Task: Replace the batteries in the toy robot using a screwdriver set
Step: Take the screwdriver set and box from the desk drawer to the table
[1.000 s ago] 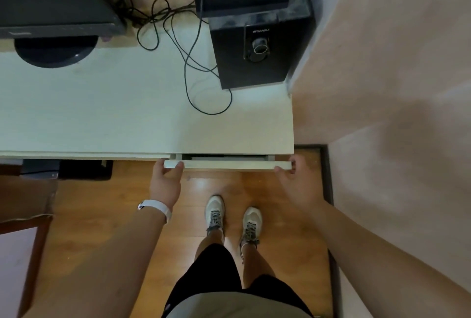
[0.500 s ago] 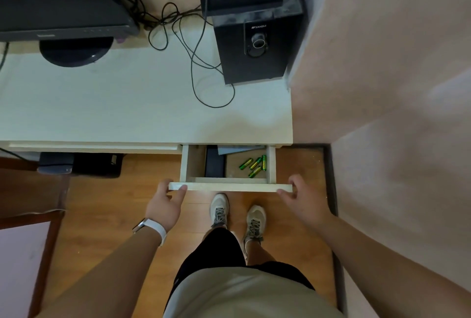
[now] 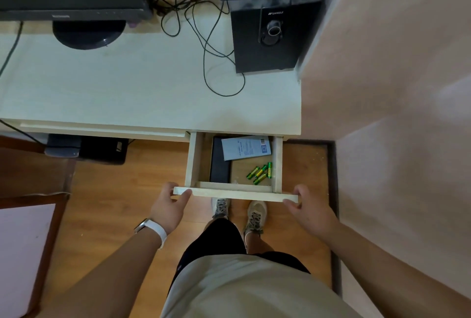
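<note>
Drawer [image 3: 235, 194] under right end of desk [image 3: 127, 88] stands open. Left hand [image 3: 169, 206] grips left end of drawer front, thumb on top edge, fingers curled beneath; right hand [image 3: 309, 209] grips right end likewise. Four green-yellow batteries [image 3: 260, 173] loose on drawer floor, front right, near right wall: three diagonal, long axes near-left to far-right; fourth front-to-back beside wall. Black case [image 3: 219, 162] left of them, lengthwise front-to-back; blue-white packet [image 3: 246, 148] at back overlaps it.
</note>
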